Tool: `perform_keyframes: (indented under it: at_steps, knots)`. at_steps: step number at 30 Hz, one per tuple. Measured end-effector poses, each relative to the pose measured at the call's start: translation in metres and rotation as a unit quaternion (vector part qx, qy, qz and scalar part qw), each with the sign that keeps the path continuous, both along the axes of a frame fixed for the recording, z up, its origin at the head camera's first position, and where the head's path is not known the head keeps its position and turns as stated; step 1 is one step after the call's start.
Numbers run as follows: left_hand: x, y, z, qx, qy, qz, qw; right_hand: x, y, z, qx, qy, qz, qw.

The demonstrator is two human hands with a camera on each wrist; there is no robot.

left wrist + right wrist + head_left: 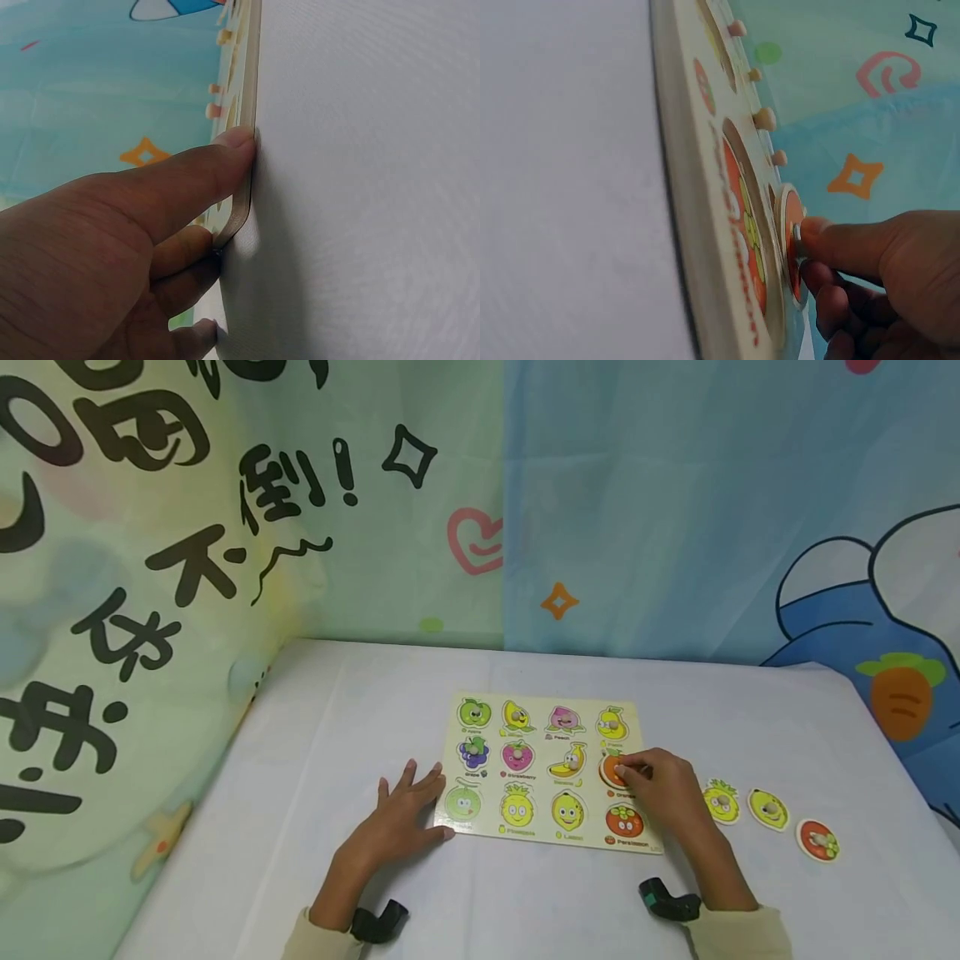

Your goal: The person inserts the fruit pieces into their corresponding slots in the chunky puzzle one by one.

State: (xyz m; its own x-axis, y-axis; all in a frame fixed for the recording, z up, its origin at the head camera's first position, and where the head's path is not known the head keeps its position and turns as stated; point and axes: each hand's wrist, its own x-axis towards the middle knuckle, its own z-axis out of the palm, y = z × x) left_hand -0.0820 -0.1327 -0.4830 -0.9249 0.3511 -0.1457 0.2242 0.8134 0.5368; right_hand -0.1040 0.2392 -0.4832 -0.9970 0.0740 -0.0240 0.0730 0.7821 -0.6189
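A wooden fruit puzzle board [540,768] lies on the white table. My right hand [663,785] pinches the knob of a round orange piece [793,247] at the board's right side, over the picture above the persimmon slot [625,821]. The right wrist view shows the piece standing slightly proud of the board; whether it touches is hard to tell. My left hand [401,822] rests at the near left corner, its fingers spread. In the left wrist view the thumb [236,150] touches the board's edge [244,187].
Right of the board lie three loose pieces: a pineapple [722,801], a lemon [768,809] and a persimmon [818,841]. Several knobbed pieces, such as the banana [567,760] and strawberry [517,756], sit in the board. A printed curtain [637,527] hangs behind the table.
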Motion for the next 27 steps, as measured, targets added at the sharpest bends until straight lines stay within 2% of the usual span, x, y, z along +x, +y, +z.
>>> perform_keyframes:
  at_steps: [6,12,15,21,27]
  knots:
    - [0.0,0.001,0.001,-0.004,-0.002,0.004,1.0,0.002,-0.006,-0.001,0.01,0.002,-0.007,0.9999]
    - [-0.001,0.001,0.0,-0.008,-0.001,0.004,1.0,0.004,-0.01,-0.001,0.024,0.023,-0.014,0.9994]
    - [-0.001,0.0,-0.001,-0.009,-0.001,0.005,0.9999,0.004,-0.01,0.0,0.024,0.015,-0.009,0.9995]
    - [-0.001,0.001,-0.003,-0.007,0.001,0.006,1.0,0.003,0.0,0.009,-0.01,-0.027,-0.018,0.9994]
    - [-0.001,0.001,-0.002,-0.003,0.001,0.007,1.0,0.005,0.017,0.018,-0.015,-0.009,-0.031,0.9994]
